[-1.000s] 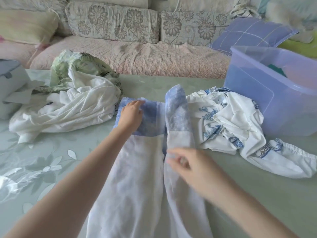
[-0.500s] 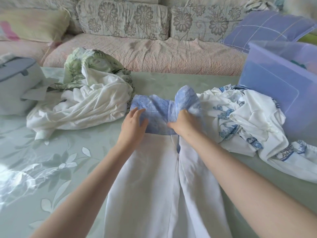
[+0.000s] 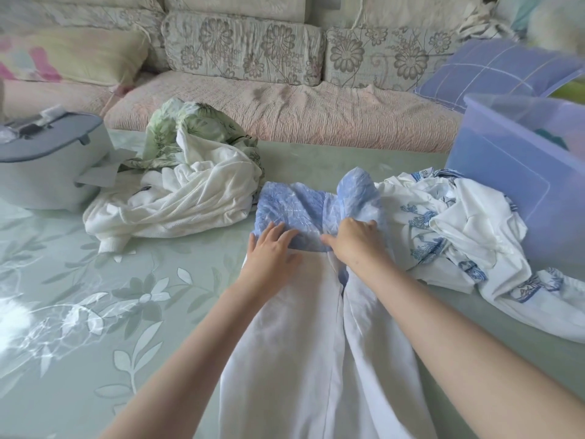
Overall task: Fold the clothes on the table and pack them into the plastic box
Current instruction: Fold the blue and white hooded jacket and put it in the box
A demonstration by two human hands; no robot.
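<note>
White garment (image 3: 304, 359): lies lengthwise on the green table (image 3: 95, 296), its blue patterned band at the far end.
Left hand (image 3: 272, 251): flat on the band's left part, fingers straight, slightly spread.
Right hand (image 3: 356, 240): on the band's right part, fingers curled into the cloth, thumb stretched leftward.
Plastic box (image 3: 506, 198): translucent blue, far right on the table.
White-and-green heap (image 3: 190, 188): left of the garment.
Blue-printed heap (image 3: 443, 229): between garment and box.
</note>
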